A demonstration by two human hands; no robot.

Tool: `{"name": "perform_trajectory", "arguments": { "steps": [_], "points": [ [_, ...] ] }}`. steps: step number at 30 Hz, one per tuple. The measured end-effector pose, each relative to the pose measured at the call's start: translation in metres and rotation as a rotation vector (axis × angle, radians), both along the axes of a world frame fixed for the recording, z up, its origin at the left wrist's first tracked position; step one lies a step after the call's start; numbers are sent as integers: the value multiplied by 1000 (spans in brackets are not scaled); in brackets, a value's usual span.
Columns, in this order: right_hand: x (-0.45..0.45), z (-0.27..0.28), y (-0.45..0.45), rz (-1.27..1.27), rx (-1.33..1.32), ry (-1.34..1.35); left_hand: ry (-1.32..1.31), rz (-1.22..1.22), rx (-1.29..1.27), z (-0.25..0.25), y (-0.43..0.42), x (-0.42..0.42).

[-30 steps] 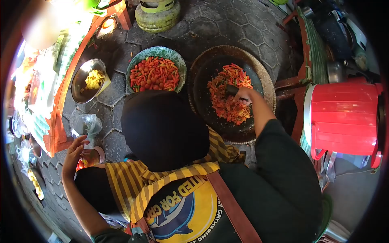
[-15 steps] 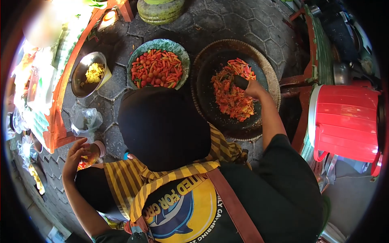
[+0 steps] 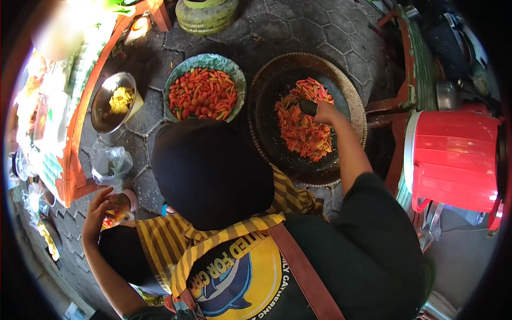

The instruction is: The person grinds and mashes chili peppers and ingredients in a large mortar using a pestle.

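Observation:
My right hand [image 3: 327,114] is wrapped round a dark stone pestle [image 3: 308,108], whose lower end is over the crushed red chilies [image 3: 301,133]. These lie in a wide, shallow dark stone mortar [image 3: 268,120], with chilies in larger pieces [image 3: 314,89] along the far side of the heap. Under the mortar is a round woven tray [image 3: 356,88]. My left hand [image 3: 98,212] is raised over the left knee, fingers apart and holding nothing visible. Close beside it stands a clear jar with a pinkish rim [image 3: 130,198], partly hidden by the hand; I cannot make out its contents.
A green enamel basin [image 3: 241,80] of red chilies and small tomatoes is left of the mortar. Farther left are a metal bowl [image 3: 97,109] with yellow bits and a plastic bag [image 3: 111,163]. A green gas cylinder [image 3: 207,18] stands behind; a red cooler [image 3: 456,160] is right.
My right hand and the pestle have shifted slightly left over the crushed chilies. The whole view has moved a little. My left hand stays beside the jar.

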State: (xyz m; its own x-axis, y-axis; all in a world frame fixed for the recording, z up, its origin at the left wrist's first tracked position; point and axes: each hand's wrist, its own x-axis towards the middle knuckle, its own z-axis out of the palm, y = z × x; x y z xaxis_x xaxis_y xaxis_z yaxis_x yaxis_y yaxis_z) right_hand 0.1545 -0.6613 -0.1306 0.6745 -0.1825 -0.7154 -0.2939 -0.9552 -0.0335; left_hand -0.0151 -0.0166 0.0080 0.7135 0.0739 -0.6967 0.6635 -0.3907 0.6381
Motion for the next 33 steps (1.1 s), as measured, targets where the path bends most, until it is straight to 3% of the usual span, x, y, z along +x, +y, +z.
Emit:
{"name": "perform_trajectory", "arguments": {
  "steps": [1,2,5,7,9,11,13,15,17,21,23,27,29,30,31,33],
  "points": [
    [-10,-2,8,83,-55,-212,10,10,1,-1,3,-1],
    [-22,-11,25,-54,-93,-268,27,-21,5,-1,4,2],
    [-44,-91,32,-142,-193,-365,8,-35,1,-8,9,9],
    [-15,-81,21,-89,-177,-286,-7,-71,2,-14,13,11],
    [19,-47,8,244,-157,345,0,-73,-34,-10,8,16],
    [24,-6,0,123,-105,309,-1,-109,1,-15,10,7],
    [9,-2,4,20,-50,310,10,-106,20,-2,1,4],
    [-22,-13,18,-85,-145,-261,56,-71,26,0,1,3],
    [-45,-50,31,-81,-189,-345,55,-73,26,-7,10,1],
    [-23,-59,11,-6,-163,-106,-2,-83,6,-13,14,12],
    [8,-48,-17,-60,44,317,7,-73,-5,-13,10,13],
    [-7,-20,-6,-114,9,230,-3,-75,3,-2,1,7],
    [-34,-34,24,-197,-170,-397,15,-49,7,-3,1,7],
    [-39,-83,19,-195,-208,-302,15,-51,-21,-6,4,7],
    [-39,-88,14,-198,-208,-301,15,-63,-48,-6,7,8],
    [-24,-93,5,60,-132,-96,11,-66,-13,-11,11,6]
  ]
}}
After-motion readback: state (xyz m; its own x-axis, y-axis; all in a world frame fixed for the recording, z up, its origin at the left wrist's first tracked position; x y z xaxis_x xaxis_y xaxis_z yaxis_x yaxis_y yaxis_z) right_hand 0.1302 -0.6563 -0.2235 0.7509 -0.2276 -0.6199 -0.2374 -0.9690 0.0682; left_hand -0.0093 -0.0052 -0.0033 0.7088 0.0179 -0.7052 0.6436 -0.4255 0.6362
